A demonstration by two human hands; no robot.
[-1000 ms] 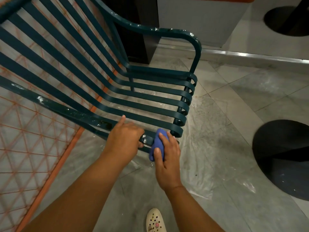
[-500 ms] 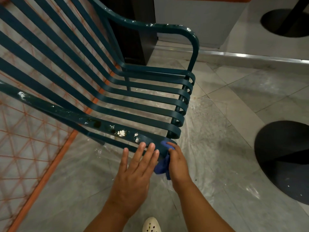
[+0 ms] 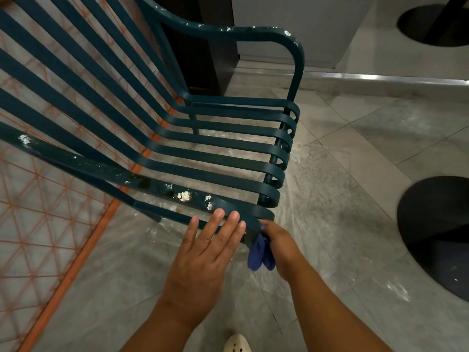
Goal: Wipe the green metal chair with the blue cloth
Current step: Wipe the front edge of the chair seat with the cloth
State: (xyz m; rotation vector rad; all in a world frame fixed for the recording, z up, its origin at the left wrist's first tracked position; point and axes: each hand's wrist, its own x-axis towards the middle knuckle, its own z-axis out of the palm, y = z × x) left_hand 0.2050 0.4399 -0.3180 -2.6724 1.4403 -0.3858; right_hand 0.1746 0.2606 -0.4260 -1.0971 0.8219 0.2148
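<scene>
The green metal chair [image 3: 208, 151] fills the upper left, its slatted seat and back seen from above. White and dark spots speckle the near armrest [image 3: 162, 185]. My left hand [image 3: 205, 252] is flat with fingers spread, fingertips touching the armrest's front end. My right hand [image 3: 280, 246] grips the blue cloth [image 3: 260, 252] against the front curve of that armrest, and part of the cloth hangs below the hand.
An orange mesh fence panel [image 3: 38, 224] stands to the left behind the chair. Plastic sheeting covers the tiled floor [image 3: 337, 209]. Two dark round table bases [image 3: 436, 235] lie on the right. A dark post [image 3: 200, 59] stands behind the chair. My white shoe [image 3: 237, 344] shows at the bottom.
My left hand let go of the armrest and flattened with fingers spread. My right hand slid the cloth from the armrest's top down around its front curve.
</scene>
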